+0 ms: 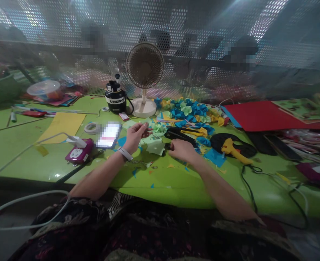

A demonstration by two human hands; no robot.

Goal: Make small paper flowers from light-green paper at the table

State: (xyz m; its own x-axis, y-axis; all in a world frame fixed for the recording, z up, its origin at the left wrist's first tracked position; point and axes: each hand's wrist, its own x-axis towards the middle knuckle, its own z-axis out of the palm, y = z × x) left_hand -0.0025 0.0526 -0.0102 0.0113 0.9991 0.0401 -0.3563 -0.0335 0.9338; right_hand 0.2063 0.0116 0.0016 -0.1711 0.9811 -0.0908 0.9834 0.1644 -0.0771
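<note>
My left hand (135, 138), with a pale band on its wrist, is closed in a pinch at the left side of some light green paper pieces (155, 145). What its fingers hold, if anything, is too small to make out. Across from it, my right hand (182, 150) is curled into a loose fist. A small dark thing (167, 146) shows at its fingertips, its kind unclear. Just behind the right hand lies a long black object (179, 135), partly hidden by that hand. Yellow-handled scissors or a cutter (195, 132) rest beside it.
Behind my hands is a heap of blue, green and yellow paper flowers (188, 110). A fan (145, 67) and black bottle (115, 99) stand at the back. A phone (109, 135) and purple power strip (80, 151) lie left; a yellow glue gun (234, 151) and red sheet (254, 115) right.
</note>
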